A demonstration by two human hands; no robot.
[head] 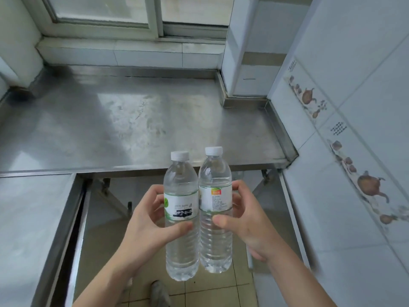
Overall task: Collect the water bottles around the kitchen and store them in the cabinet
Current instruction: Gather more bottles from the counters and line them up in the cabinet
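Two clear water bottles with white caps stand upright side by side in front of me, touching each other. My left hand [146, 220] grips the left bottle [181, 185], which has a white label with a green mark. My right hand [243, 220] grips the right bottle [215, 173], whose label carries an orange patch. Both bottles hang in the air over the tiled floor, just in front of the steel counter's edge. No cabinet interior shows clearly.
A bare stainless-steel counter [132, 120] spans the view ahead, with a window [106, 14] behind it. A tiled wall [354, 129] with teapot pictures closes the right side. A second steel surface [28, 218] runs along the left. Below the counter are metal legs.
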